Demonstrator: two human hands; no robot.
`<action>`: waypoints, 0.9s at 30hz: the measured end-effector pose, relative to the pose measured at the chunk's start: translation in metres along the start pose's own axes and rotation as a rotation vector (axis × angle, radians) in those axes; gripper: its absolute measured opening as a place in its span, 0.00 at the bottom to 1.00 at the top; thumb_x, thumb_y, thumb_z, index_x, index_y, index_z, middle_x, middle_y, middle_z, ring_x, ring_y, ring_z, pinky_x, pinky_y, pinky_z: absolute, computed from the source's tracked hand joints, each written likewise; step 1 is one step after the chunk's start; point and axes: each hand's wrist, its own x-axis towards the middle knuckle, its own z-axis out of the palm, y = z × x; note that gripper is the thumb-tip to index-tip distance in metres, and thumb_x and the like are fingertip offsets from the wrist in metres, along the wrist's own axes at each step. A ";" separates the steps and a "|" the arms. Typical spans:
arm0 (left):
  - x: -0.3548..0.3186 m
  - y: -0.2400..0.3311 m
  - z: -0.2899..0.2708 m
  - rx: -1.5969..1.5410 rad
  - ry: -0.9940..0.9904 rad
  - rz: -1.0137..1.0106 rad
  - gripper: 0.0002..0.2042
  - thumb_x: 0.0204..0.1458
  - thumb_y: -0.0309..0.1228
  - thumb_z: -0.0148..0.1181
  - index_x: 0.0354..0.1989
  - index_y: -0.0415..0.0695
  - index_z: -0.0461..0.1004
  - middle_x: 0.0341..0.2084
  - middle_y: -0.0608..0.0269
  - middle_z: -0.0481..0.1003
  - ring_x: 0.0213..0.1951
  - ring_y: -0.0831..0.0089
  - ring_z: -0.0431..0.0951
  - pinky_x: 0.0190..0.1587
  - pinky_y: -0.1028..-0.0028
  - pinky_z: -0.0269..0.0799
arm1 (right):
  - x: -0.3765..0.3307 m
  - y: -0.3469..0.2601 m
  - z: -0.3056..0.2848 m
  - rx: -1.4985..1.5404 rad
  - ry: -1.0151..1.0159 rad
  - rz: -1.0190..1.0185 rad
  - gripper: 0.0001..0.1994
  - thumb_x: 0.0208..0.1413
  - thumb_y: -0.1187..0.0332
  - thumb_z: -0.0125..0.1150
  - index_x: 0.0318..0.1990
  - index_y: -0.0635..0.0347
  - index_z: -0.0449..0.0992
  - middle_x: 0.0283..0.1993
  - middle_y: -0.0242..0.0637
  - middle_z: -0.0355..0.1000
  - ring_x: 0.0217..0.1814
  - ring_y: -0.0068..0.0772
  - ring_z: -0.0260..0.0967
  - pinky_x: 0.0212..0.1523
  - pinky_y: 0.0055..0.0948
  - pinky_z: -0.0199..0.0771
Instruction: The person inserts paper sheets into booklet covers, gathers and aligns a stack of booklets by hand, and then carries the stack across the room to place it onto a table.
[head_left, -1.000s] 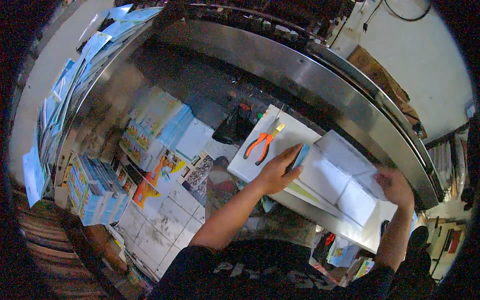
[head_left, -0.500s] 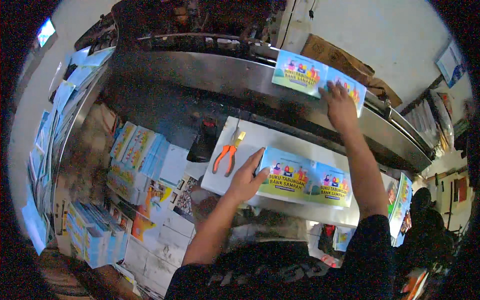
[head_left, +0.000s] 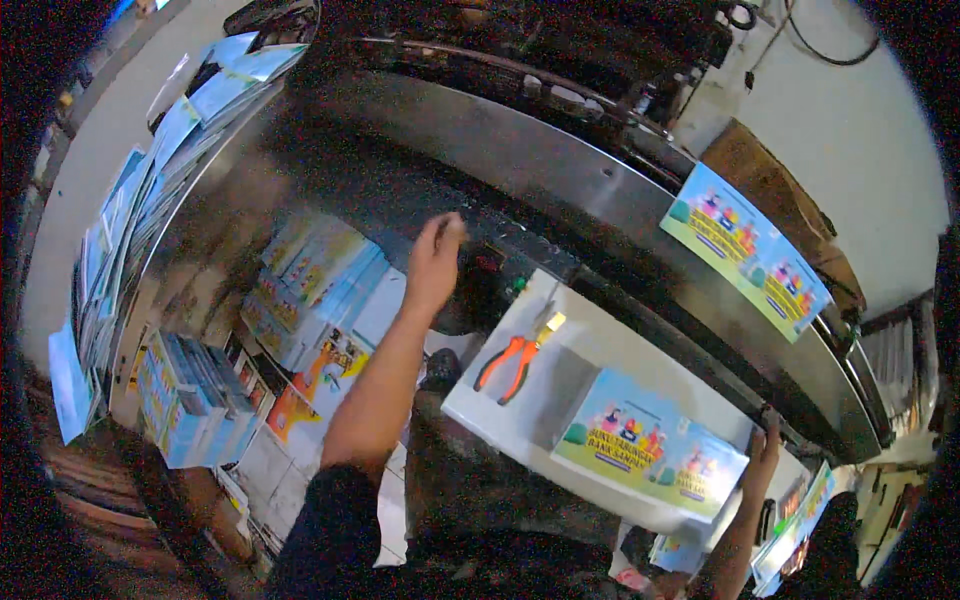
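The left hand (head_left: 437,262) has left the white worktop (head_left: 500,415) and now reaches up and forward to the dark control strip (head_left: 520,240) at the foot of the steel machine bed, its fingers curled in narrow with the tips on or just at the panel; whether they press a button cannot be told. Half a second ago that hand lay flat on the printed sheet (head_left: 650,445), which now lies free on the worktop, colourful side up, just beside the orange-handled pliers (head_left: 515,362).

The right hand (head_left: 762,462) has come down from the sloping steel surface (head_left: 600,190) and sits at the far edge of the worktop, close to the sheet's corner; its fingers look bent over the edge, holding nothing that shows. The second printed sheet (head_left: 748,250), which it had been placing, now rests alone on the slope, well apart from both hands.

Both sheets thus appear set down, and the work seems to have shifted from handling paper to operating the machine. Stacks of printed booklets (head_left: 190,400) stand at the left.
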 end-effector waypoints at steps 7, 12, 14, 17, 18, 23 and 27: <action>0.120 -0.115 0.076 -0.441 -0.100 -0.704 0.23 0.56 0.45 0.53 0.53 0.41 0.65 0.38 0.52 0.73 0.34 0.65 0.77 0.36 0.69 0.75 | 0.012 -0.072 0.023 0.249 0.192 0.212 0.23 0.61 0.59 0.44 0.57 0.67 0.66 0.60 0.47 0.64 0.64 0.40 0.57 0.64 0.39 0.51; 0.156 -0.145 0.097 -0.660 0.034 -0.754 0.11 0.57 0.39 0.50 0.36 0.43 0.67 0.26 0.61 0.72 0.24 0.71 0.74 0.22 0.74 0.71 | 0.011 -0.010 0.017 -0.247 0.044 -0.174 0.22 0.61 0.61 0.44 0.56 0.68 0.67 0.55 0.51 0.67 0.59 0.43 0.62 0.61 0.40 0.56; 0.155 -0.148 0.092 -0.573 0.087 -0.816 0.10 0.57 0.38 0.49 0.31 0.44 0.67 0.22 0.64 0.71 0.21 0.73 0.72 0.18 0.74 0.68 | 0.010 -0.016 0.018 -0.051 -0.069 0.047 0.21 0.61 0.61 0.43 0.54 0.69 0.68 0.53 0.51 0.68 0.56 0.45 0.63 0.60 0.40 0.58; 0.167 -0.144 0.107 -0.693 0.057 -0.807 0.11 0.56 0.39 0.49 0.29 0.44 0.68 0.19 0.67 0.68 0.20 0.76 0.70 0.15 0.75 0.65 | 0.015 0.071 0.025 -0.119 0.156 -0.195 0.19 0.59 0.62 0.46 0.52 0.62 0.71 0.44 0.40 0.73 0.42 0.32 0.66 0.42 0.29 0.68; 0.162 -0.147 0.099 -0.612 0.112 -0.772 0.11 0.56 0.39 0.49 0.29 0.44 0.68 0.19 0.66 0.68 0.20 0.76 0.70 0.16 0.76 0.65 | 0.012 0.065 0.028 -0.121 0.107 -0.166 0.19 0.59 0.62 0.46 0.52 0.63 0.70 0.45 0.41 0.72 0.43 0.34 0.66 0.44 0.30 0.67; 0.152 -0.130 0.081 -0.554 0.000 -0.733 0.13 0.58 0.40 0.49 0.30 0.43 0.68 0.22 0.62 0.72 0.20 0.74 0.72 0.21 0.75 0.70 | 0.001 0.032 0.024 -0.155 0.075 -0.069 0.19 0.61 0.62 0.45 0.54 0.65 0.68 0.49 0.47 0.69 0.50 0.40 0.64 0.52 0.35 0.62; 0.149 -0.122 0.081 -0.641 0.031 -0.734 0.12 0.59 0.39 0.49 0.33 0.42 0.69 0.22 0.61 0.73 0.21 0.72 0.73 0.22 0.75 0.71 | 0.001 0.041 0.021 -0.127 0.072 -0.069 0.20 0.62 0.62 0.45 0.55 0.68 0.66 0.53 0.52 0.67 0.56 0.45 0.62 0.59 0.39 0.59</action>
